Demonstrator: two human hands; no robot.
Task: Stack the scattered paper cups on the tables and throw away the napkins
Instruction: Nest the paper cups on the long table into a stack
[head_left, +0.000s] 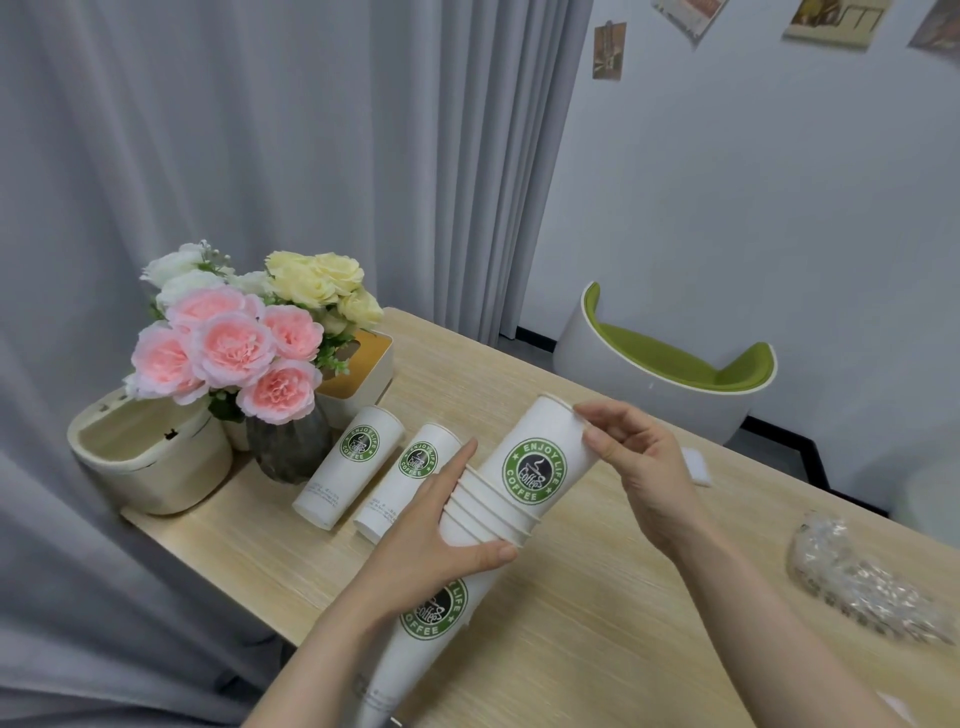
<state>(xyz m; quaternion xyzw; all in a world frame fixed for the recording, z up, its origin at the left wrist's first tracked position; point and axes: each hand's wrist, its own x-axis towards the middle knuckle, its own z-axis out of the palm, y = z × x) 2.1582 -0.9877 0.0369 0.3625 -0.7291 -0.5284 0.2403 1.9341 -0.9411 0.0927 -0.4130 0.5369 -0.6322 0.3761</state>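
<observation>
My left hand (441, 535) grips a tilted stack of nested white paper cups (431, 618) with green coffee logos, held over the wooden table (597, 623). My right hand (634, 457) pinches the rim of the top cup (535, 462), which sits partly inside the stack. Two more cups stand upright on the table behind the stack: one (348, 462) beside the vase and one (402, 480) partly hidden by my left hand. A small white napkin (696, 465) lies at the table's far edge, right of my right hand.
A glass vase of pink, white and yellow flowers (244, 353) stands at the back left, with a cream basket (150, 462) and a tissue box (358, 374) beside it. Crumpled clear plastic wrap (857, 582) lies at the right. A green and white chair (670, 369) stands behind the table.
</observation>
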